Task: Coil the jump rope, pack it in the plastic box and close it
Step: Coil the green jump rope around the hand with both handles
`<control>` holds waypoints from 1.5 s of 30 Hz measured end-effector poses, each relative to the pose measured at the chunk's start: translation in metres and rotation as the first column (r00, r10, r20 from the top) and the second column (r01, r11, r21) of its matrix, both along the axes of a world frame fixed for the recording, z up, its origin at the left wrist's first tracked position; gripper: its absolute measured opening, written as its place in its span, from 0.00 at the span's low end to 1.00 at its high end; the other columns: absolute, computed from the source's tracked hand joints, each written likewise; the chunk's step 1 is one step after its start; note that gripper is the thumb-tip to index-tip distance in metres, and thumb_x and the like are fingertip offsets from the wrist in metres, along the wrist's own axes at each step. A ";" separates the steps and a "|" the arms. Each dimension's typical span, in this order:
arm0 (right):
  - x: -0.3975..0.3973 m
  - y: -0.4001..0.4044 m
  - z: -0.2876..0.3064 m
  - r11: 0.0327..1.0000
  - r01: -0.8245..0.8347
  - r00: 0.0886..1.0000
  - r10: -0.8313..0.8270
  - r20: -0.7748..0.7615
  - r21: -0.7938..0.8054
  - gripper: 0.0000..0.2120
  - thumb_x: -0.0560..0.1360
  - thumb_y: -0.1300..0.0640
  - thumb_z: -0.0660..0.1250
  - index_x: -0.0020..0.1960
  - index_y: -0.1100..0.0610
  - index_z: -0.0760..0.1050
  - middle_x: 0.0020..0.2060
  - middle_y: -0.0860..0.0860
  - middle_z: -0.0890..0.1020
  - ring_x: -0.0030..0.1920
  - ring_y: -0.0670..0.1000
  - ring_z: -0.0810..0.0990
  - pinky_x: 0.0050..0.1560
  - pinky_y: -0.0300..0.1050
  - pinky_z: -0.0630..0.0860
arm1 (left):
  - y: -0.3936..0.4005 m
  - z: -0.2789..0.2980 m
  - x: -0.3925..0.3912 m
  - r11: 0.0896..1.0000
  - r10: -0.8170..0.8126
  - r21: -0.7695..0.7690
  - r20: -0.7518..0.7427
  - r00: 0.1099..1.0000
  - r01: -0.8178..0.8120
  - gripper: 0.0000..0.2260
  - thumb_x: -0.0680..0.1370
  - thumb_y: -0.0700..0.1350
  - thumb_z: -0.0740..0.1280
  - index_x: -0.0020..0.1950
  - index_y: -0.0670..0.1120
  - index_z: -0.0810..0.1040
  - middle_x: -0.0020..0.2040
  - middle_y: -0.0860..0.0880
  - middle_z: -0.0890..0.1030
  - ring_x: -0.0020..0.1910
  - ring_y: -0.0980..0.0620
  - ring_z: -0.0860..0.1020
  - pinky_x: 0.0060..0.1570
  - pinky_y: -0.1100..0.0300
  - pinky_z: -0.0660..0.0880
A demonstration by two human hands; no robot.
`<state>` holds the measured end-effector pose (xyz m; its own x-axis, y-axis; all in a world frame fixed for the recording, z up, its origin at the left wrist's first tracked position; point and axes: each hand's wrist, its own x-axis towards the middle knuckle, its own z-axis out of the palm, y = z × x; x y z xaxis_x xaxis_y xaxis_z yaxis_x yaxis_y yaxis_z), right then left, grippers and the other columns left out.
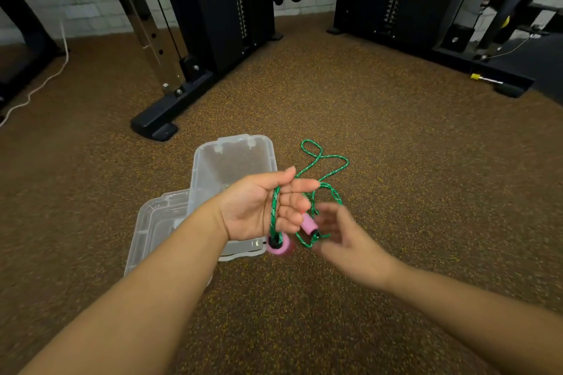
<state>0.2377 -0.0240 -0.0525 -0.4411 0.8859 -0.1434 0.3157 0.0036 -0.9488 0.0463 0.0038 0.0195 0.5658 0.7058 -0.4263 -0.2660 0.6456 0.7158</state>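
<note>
- A person is standing over a brown speckled gym floor (pixel 304 85), looking down at both bare hands.
- The left hand (pixel 259 207) is turning palm-up, its fingers loosely curling around strands of a thin green braided jump rope (pixel 330 172).
- One pink foam handle (pixel 278 246) is dangling just below that palm; a second pink handle (pixel 307 224) is hanging between the two hands.
- The right hand (pixel 341 231) is blurring with motion beside the loops; whether it is gripping anything cannot be told.
- Loose rope loops are trailing away beyond the fingers.
- A clear plastic box (pixel 234 161) is sitting open on the floor behind the left hand, its clear lid (pixel 152 228) lying beside it.
- The rope looks light, limp and prone to tangling; gathering loops in the palm and pinching near the handles seems safest.
</note>
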 end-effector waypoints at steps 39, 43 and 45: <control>-0.020 0.034 0.098 0.723 -0.257 0.935 0.017 0.355 0.641 0.17 0.77 0.40 0.51 0.42 0.50 0.71 0.31 0.42 0.77 0.35 0.44 0.75 0.39 0.49 0.74 | -0.009 0.006 -0.008 0.972 -0.156 0.133 -0.267 0.951 0.196 0.46 0.70 0.72 0.38 0.47 0.39 0.84 0.41 0.38 0.84 0.40 0.43 0.84 0.46 0.54 0.78; -0.022 0.054 0.085 0.832 -0.147 0.974 0.029 0.224 0.534 0.11 0.79 0.45 0.57 0.40 0.46 0.70 0.32 0.40 0.75 0.34 0.40 0.71 0.40 0.46 0.71 | -0.014 0.013 -0.009 0.942 -0.294 0.126 -0.144 0.945 0.312 0.41 0.69 0.73 0.48 0.46 0.40 0.84 0.36 0.40 0.85 0.37 0.44 0.84 0.44 0.55 0.79; -0.027 0.056 0.072 0.916 -0.063 0.997 0.038 0.070 0.397 0.12 0.80 0.49 0.58 0.39 0.51 0.72 0.32 0.44 0.73 0.34 0.42 0.70 0.39 0.44 0.69 | -0.018 0.018 -0.008 0.939 -0.247 0.207 -0.148 0.958 0.274 0.24 0.74 0.61 0.59 0.43 0.43 0.85 0.30 0.45 0.83 0.31 0.48 0.83 0.37 0.59 0.79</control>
<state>0.2111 0.0325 0.0198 -0.4881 0.8520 0.1891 0.3612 0.3944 -0.8450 0.0384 -0.0144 0.0374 0.6983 0.6246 -0.3497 -0.0150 0.5011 0.8652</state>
